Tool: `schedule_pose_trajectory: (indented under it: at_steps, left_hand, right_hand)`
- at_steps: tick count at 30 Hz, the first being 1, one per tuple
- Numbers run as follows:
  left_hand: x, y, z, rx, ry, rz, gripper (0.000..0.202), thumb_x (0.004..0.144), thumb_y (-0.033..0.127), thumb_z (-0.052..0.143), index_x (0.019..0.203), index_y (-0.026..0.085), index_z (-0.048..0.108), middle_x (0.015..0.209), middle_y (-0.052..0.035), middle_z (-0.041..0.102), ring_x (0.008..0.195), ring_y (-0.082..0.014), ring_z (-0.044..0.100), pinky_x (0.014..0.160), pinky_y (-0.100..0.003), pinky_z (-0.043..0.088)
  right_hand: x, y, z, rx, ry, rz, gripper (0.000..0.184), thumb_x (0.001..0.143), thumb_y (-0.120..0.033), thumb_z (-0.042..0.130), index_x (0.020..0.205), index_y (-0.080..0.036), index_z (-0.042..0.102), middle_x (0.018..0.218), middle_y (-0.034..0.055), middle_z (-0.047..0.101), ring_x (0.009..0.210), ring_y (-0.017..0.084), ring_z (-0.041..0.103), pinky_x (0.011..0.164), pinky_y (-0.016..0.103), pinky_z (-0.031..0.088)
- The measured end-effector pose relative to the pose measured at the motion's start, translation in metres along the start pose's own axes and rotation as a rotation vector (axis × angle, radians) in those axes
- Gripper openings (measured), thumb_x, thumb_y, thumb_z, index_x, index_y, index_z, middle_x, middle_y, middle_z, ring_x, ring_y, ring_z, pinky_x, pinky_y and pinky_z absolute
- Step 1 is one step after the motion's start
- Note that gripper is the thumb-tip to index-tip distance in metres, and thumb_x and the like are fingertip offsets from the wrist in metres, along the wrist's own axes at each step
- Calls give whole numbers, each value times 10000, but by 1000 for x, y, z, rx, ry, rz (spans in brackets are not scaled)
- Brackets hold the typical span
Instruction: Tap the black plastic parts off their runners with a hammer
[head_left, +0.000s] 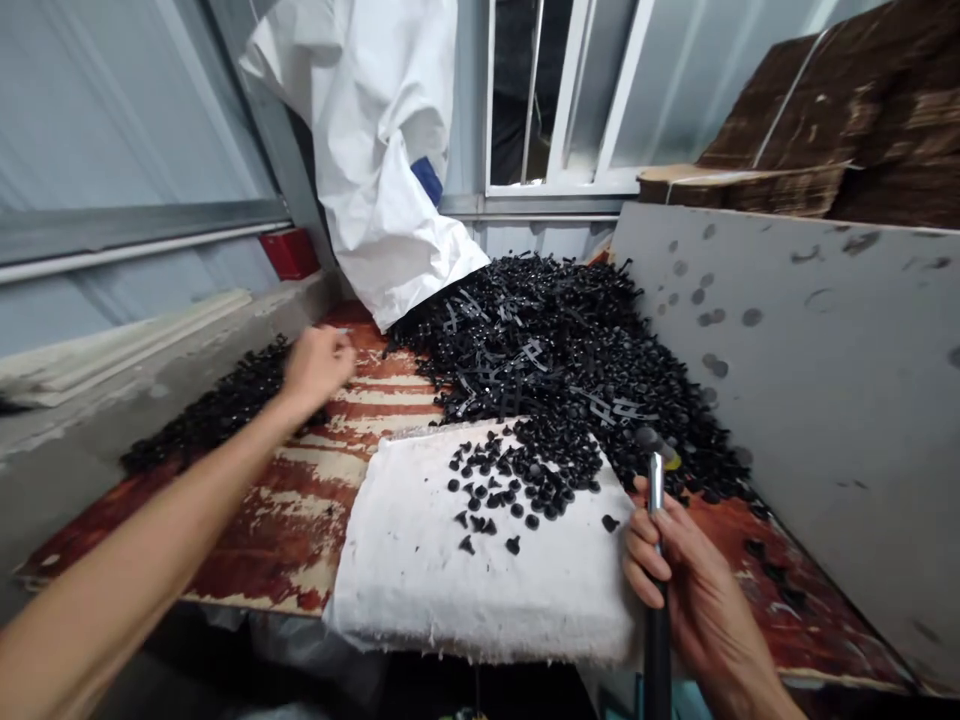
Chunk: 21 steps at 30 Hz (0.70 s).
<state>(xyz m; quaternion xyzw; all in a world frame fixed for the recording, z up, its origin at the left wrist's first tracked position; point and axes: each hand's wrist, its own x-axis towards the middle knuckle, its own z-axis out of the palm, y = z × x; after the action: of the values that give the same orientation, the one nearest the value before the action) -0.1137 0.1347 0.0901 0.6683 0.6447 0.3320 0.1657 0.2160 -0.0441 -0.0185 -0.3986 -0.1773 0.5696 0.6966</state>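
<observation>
My right hand (694, 570) grips a small mallet (657, 640) with a black handle and a shiny metal neck. Its head, dark on one side and yellow on the other, points away over the edge of the black pile. Over the red-painted board my left hand (321, 362) is raised with its fingers curled together; it is a little blurred, and what it may hold cannot be made out. Between the hands lies a white cloth (480, 590), with many small black plastic plugs (525, 480) scattered on its far half.
Behind the cloth rises a large heap of black plastic parts (555, 330). A smaller black pile (217, 405) lies at left. A white sack (390, 180) hangs over the board (292, 520). At right stands a grey panel (817, 370), with bundled cardboard (810, 110) behind.
</observation>
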Motion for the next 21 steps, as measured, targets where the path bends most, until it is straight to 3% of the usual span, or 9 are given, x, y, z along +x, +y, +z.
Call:
schedule_pose_trajectory:
  at_steps: [2,5,7,9,11,14,18,21]
  left_hand:
    - [-4,18,46,61,-113,135,71,710,144,526,664,198,529,743,-35,589,828,-200,540,800,-294,404]
    - [-7,44,110,116,-269,295,53,740,206,581,792,199,587,840,-28,613,864,-197,556,828,-291,423]
    - [-5,59,139,147,-303,342,137,768,240,585,898,198,579,959,-58,605,945,-224,553,875,-327,423]
    - [1,70,157,172,-310,349,177,789,265,574,948,190,560,1060,-97,576,1028,-266,531,910,-380,414]
    - [8,76,166,184,-314,338,170,791,282,574,930,186,555,1075,-113,557,1062,-296,516,911,-412,409]
    - [20,78,168,165,-331,314,134,738,276,624,813,192,552,947,-77,563,1004,-282,532,859,-373,421]
    - [29,69,155,71,-357,276,176,647,209,673,648,197,497,671,19,505,777,-195,537,709,-276,412]
    - [35,58,137,-43,-284,218,181,657,160,649,622,194,475,621,42,477,724,-159,515,650,-241,380]
  right_hand:
    - [3,0,-2,49,10,10,463,566,-284,879,957,-183,651,624,-89,445,411,12,344,292,93,333]
    - [7,1,-10,105,41,50,461,559,-278,889,936,-152,656,616,-96,411,407,-3,325,294,77,312]
    - [9,5,-18,110,52,55,423,599,-296,876,932,-160,653,612,-99,389,404,-5,318,297,72,310]
    - [10,9,-27,109,47,15,378,659,-316,851,950,-194,643,637,-91,410,418,4,347,312,80,342]
    - [11,12,-33,98,28,7,358,688,-335,838,955,-202,639,651,-84,427,432,12,357,317,89,360]
    - [11,13,-35,71,4,11,365,705,-358,827,974,-191,646,651,-78,428,441,21,348,312,99,365]
    - [13,13,-33,78,-3,-1,388,698,-369,829,994,-192,651,649,-77,419,445,23,336,309,101,357]
    - [15,13,-33,74,-14,13,370,693,-378,830,963,-198,654,642,-76,414,443,24,330,310,100,352]
